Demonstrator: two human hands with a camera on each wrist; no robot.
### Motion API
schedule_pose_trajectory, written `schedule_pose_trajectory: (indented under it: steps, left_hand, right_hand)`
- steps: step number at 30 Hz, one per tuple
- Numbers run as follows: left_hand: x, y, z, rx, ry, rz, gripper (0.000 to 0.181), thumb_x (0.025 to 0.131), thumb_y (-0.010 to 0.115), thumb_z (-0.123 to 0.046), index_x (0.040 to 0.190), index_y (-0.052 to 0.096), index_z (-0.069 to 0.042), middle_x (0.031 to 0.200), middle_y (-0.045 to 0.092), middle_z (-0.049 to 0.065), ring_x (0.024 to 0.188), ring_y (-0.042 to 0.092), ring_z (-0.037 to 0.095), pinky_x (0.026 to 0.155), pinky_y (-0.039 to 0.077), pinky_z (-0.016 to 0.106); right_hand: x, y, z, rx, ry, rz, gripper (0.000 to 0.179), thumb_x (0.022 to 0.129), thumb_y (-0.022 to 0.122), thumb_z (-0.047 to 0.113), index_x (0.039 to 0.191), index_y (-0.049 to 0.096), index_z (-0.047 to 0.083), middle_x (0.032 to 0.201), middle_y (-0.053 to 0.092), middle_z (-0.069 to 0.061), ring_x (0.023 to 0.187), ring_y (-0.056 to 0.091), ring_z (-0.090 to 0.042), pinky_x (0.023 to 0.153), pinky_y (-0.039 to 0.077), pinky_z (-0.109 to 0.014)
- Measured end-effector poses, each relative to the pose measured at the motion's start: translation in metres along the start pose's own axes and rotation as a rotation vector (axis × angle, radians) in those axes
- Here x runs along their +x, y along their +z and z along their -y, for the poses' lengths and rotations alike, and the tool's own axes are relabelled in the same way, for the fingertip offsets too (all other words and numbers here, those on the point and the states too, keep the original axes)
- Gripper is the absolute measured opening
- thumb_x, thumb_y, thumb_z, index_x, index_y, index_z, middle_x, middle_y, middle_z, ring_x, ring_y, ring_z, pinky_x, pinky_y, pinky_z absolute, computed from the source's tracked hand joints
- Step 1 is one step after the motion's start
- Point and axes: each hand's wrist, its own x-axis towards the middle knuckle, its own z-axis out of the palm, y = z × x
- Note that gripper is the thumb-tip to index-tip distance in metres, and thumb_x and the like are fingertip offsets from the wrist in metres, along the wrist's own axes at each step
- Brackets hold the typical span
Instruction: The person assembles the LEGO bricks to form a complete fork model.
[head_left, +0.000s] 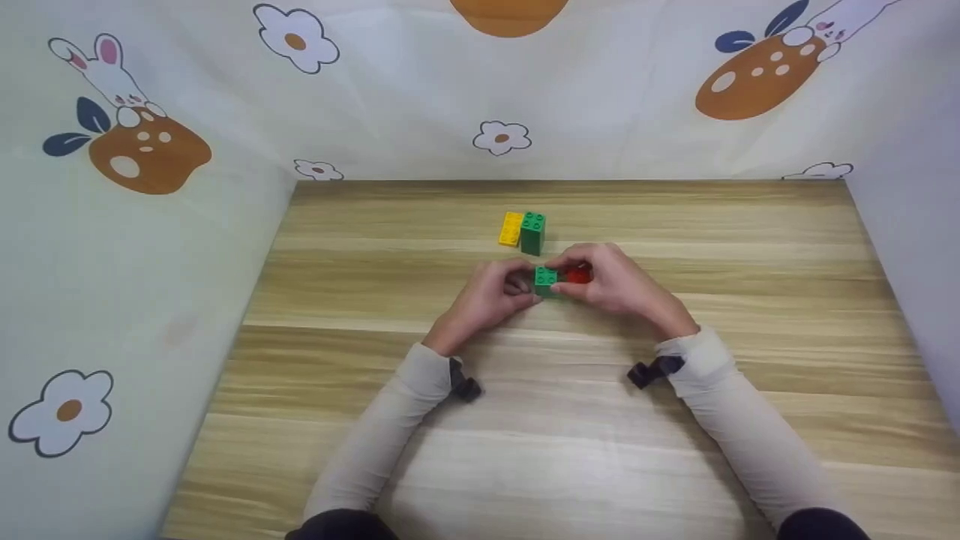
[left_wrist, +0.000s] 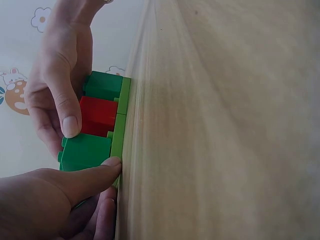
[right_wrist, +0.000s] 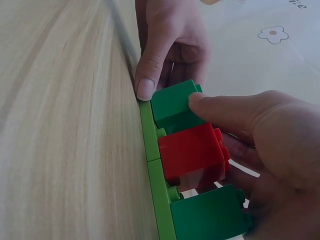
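A green plastic brick [head_left: 546, 280] on the left end of two light-green plastic plates [right_wrist: 150, 131] is pinched by the right hand [head_left: 615, 279]; that end is gripped by the left hand [head_left: 489, 296]. A red plastic brick [right_wrist: 192, 150] and a second green brick [right_wrist: 207, 215] are also carried. Midway between the side edges of the wood-grain worktop [head_left: 360, 285] the plates are laid; nearer its far edge, a tall green block [head_left: 532, 238] is stood beside a flat yellow plate [head_left: 511, 229].

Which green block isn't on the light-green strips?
The tall block beside the yellow brick; the other two flank the red block on the strips.
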Motion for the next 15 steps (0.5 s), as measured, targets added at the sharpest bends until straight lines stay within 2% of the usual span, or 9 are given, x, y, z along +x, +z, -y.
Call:
schedule_pose_trajectory:
  steps: [15]
  left_hand:
    - [-0.0004, -0.0002, 0.0006, 0.01, 0.013, -0.01, 0.041, 0.093, 0.086, -0.011, 0.132, 0.075, -0.009, 0.115, 0.079, 0.008, 0.097, 0.078, 0.016, 0.089, 0.066, 0.026]
  right_hand:
    - [-0.0001, 0.0013, -0.0009, -0.012, 0.008, -0.009, 0.032, 0.094, 0.087, 0.019, 0.125, 0.081, 0.019, 0.122, 0.08, -0.001, 0.096, 0.066, -0.019, 0.082, 0.057, -0.033]
